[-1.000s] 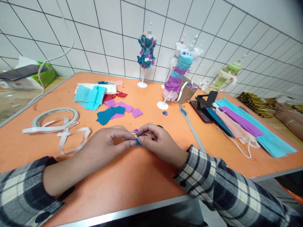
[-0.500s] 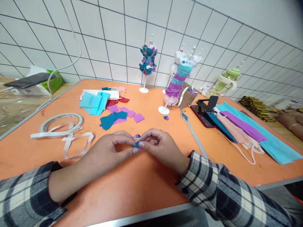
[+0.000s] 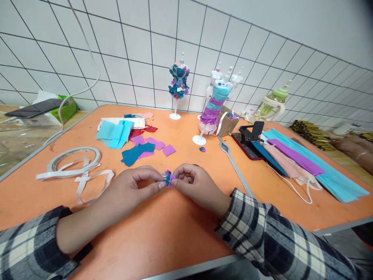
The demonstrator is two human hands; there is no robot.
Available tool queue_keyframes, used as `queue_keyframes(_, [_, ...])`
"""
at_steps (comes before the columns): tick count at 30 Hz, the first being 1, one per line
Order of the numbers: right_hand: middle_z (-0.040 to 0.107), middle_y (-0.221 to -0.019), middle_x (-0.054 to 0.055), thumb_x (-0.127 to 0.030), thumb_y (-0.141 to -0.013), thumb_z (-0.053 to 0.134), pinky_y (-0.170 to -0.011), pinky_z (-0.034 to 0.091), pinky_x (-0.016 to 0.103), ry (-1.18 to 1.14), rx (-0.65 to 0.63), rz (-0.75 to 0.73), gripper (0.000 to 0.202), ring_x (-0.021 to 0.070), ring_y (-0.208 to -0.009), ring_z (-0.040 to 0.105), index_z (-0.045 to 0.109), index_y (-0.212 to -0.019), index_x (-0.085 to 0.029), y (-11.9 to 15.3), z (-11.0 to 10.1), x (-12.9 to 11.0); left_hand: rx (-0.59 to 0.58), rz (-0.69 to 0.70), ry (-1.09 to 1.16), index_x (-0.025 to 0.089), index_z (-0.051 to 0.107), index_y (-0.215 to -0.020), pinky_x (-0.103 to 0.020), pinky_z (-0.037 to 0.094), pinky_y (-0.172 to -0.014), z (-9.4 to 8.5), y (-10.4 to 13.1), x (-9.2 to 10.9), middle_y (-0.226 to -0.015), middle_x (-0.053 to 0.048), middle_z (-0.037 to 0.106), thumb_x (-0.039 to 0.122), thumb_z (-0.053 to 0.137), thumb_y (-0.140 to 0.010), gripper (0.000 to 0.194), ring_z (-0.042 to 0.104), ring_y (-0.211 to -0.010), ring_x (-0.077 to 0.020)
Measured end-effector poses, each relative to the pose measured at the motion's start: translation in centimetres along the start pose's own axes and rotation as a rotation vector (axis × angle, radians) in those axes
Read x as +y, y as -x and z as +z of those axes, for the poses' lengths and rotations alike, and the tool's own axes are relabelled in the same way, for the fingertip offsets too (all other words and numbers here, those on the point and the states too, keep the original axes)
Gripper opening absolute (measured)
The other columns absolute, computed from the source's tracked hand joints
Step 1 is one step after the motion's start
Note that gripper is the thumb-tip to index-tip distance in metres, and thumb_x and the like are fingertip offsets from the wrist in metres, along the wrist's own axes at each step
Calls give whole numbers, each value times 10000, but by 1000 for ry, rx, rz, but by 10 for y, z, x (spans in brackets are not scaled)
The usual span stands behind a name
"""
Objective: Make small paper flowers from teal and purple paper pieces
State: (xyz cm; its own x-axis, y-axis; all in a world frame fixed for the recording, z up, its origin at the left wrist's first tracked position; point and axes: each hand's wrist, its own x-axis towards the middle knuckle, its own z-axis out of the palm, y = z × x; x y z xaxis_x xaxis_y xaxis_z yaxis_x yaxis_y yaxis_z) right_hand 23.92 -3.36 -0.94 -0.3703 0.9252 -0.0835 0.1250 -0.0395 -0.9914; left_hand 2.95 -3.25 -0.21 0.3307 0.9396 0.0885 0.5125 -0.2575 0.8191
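Note:
A small blue-and-purple paper piece is pinched between both hands near the middle of the orange table. My left hand grips its left side with thumb and fingertips. On the right side, my right hand holds it the same way, the other fingers curled. Just beyond lie purple paper squares and dark blue paper pieces. A second little paper piece rests on the table, past my right hand.
A tape roll with loose white strips lies left. Decorated mini dress forms stand at the back. Rightward are a phone, a bottle and long paper strips. Another person's arm shows far right.
The view has shifted slightly, so the background sits lower. More of the blue-and-purple piece shows between my fingertips, which still pinch it.

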Motion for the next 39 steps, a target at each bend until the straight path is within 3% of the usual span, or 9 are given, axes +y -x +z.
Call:
queue_keyframes(8, [490,-604,-97,-275,-839,715,-377,428,183,-32,-57,103,155,65,-434,436,594,-898,-198,5,1,-8,-7,30,-17,259,764,-773,-355,600,-854,0,1,6,-852,-32,796,515,662,-816,279,726,-799,-219])
queue_keyframes(13, [474,-539,-112,-227,-838,724,-386,373,172,2,-54,103,153,60,-409,438,573,-849,-205,5,2,-8,-42,0,-13,260,751,-890,-375,599,-867,1,2,7,-937,-44,810,534,659,-815,298,739,-904,-254])
queue_keyframes(19, [561,-710,-67,-179,-825,712,-412,373,165,76,-40,87,131,45,-480,459,595,-882,-192,5,3,-8,-65,-37,-14,252,729,-784,-360,580,-829,0,0,4,-822,-24,786,504,628,-812,274,714,-797,-226])
queue_keyframes(24, [603,-966,-31,-303,-760,801,-401,499,198,-90,-71,107,530,74,-565,548,516,-1204,-255,5,1,-3,-51,-54,-22,251,733,-785,-359,568,-822,0,0,5,-833,-26,791,528,623,-817,300,709,-802,-230])
queue_keyframes(34, [629,-864,-41,-322,-759,850,-379,460,166,-90,-99,95,529,79,-564,526,541,-1181,-242,2,-2,1,-40,1,-99,275,772,-832,-371,577,-853,-2,1,10,-900,-35,814,573,639,-816,327,732,-872,-260])
queue_keyframes(39, [603,-856,-54,-300,-795,825,-366,422,163,-92,-97,71,483,61,-521,494,543,-1183,-246,1,-3,4,-78,19,-103,264,757,-732,-336,583,-752,1,1,10,-781,-21,792,559,659,-805,319,718,-763,-231])
